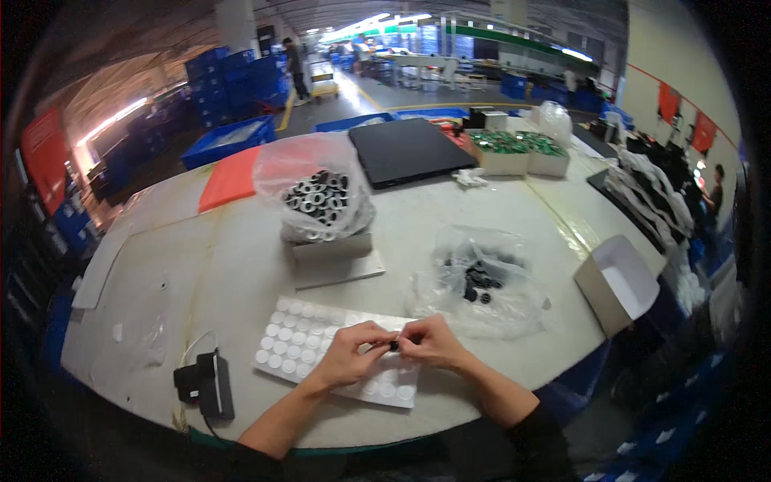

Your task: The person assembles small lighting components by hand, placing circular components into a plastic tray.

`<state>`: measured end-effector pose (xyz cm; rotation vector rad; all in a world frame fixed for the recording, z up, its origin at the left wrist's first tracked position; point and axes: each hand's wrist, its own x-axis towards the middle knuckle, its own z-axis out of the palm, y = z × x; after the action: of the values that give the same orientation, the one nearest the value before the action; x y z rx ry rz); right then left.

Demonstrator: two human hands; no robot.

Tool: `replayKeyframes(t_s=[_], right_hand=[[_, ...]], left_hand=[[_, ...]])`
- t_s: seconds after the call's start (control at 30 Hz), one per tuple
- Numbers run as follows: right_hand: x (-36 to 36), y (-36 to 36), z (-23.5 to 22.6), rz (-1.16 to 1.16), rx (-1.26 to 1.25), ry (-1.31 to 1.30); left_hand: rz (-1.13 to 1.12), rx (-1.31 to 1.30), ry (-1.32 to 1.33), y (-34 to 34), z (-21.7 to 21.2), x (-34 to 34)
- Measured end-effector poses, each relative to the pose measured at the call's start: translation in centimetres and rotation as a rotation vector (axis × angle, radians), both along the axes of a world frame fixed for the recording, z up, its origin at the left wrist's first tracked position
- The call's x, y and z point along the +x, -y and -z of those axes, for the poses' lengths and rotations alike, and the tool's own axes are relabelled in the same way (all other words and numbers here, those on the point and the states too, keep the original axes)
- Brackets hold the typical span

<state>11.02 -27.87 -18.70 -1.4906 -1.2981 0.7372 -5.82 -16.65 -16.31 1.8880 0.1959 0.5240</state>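
My left hand and my right hand meet over the near edge of the table, fingertips pinched together on a small black round part. Both hands hover above a clear sheet of white round pads lying flat in front of me. Just behind my right hand lies a clear plastic bag holding several more small black parts. Farther back, an open bag of grey metal rings rests on a small cardboard box.
A black device with a cable sits at the near left edge. An open white box stands at the right edge. Farther back lie a black flat panel, an orange sheet and boxes of green parts. Blue crates line the floor beyond.
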Motion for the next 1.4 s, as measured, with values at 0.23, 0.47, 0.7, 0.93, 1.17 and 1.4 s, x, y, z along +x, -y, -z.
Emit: replayKeyframes(t_s=[0.23, 0.47, 0.7, 0.93, 1.17, 1.4], right_hand=[[2.8, 0.3, -1.2, 0.367, 0.192, 0.12], [11.4, 4.9, 0.6, 0.814, -0.274, 0.58], [10.2, 6.0, -1.1, 0.688, -0.268, 0.371], [9.4, 5.6, -0.7, 0.685, -0.188, 0.41], [10.7, 4.9, 0.5, 0.686, -0.01, 0.322], [5.9, 2.4, -2.3, 0.541, 0.435, 0.071]], left_hand=[[-0.067, -0.296, 0.04, 0.1, -0.3, -0.2], [-0.178, -0.373, 0.054, 0.2, -1.1, -0.9], [-0.449, 0.073, 0.271, -3.0, -7.7, -1.2], [-0.525, 0.545, -0.21, -20.2, -15.5, 6.4], [-0.955, 0.8, 0.037, -21.3, -15.6, 7.1], [-0.542, 0.723, -0.113, -8.9, -11.6, -4.2]])
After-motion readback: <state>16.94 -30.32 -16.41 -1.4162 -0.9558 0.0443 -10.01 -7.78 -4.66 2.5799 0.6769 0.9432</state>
